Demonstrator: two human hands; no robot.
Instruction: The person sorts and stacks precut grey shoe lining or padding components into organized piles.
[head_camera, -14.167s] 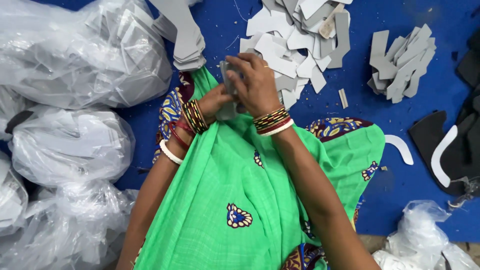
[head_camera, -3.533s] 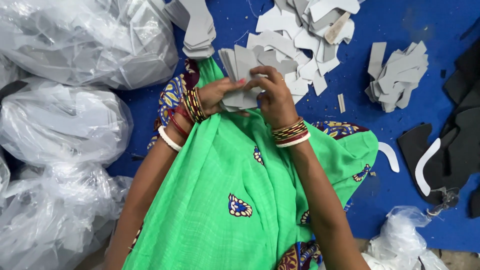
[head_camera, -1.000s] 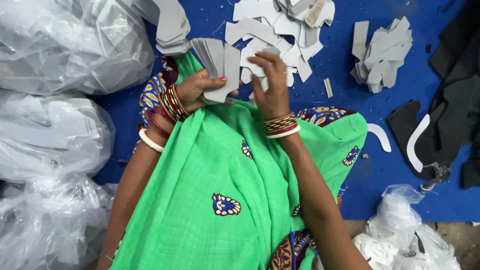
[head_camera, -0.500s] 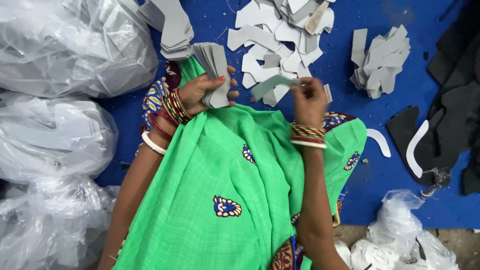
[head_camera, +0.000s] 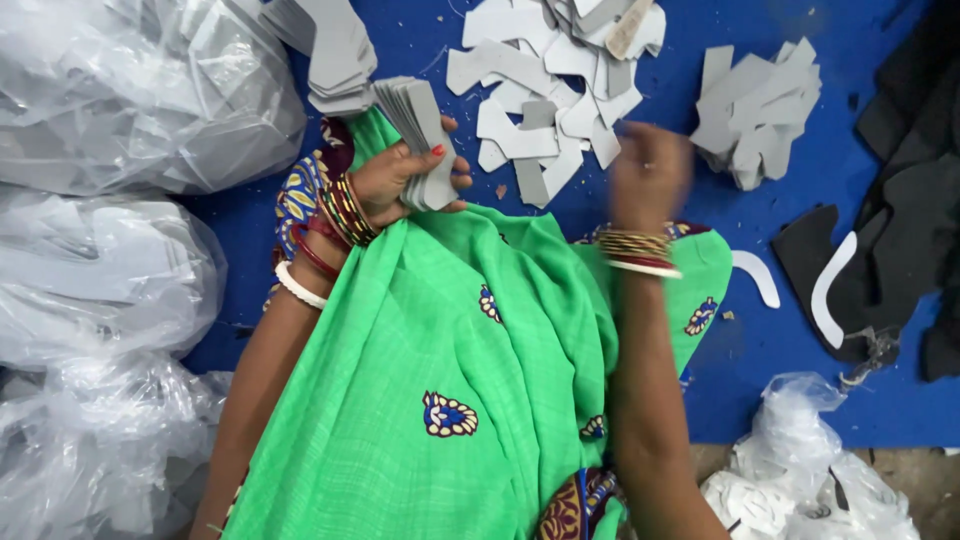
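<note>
So the left hand (head_camera: 405, 180) is clamped around a decent stack of grey cut pieces (head_camera: 420, 140) above the green fabric (head_camera: 440, 340), but the loose pile (head_camera: 560, 90) on the blue mat (head_camera: 780, 340) looks far from finished. Right hand (head_camera: 650, 175) is blurred near that pile, so I can't tell if it's open or closed.

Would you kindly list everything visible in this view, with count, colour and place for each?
stack of grey cut pieces: one stack, grey, fanned in the left hand
loose grey pieces: many, grey, heaped on the mat at top centre
small grey pile: one, grey, upper right
tall grey stack: one, grey, upper left of centre
blue mat: one, blue, underneath everything
clear plastic bags: several, clear, along the left
black pieces: several, black, right edge
white curved strips: two, white, right
green cloth: one, green, over the lap
left hand: gripping the stack
right hand: blurred, above the mat
</note>
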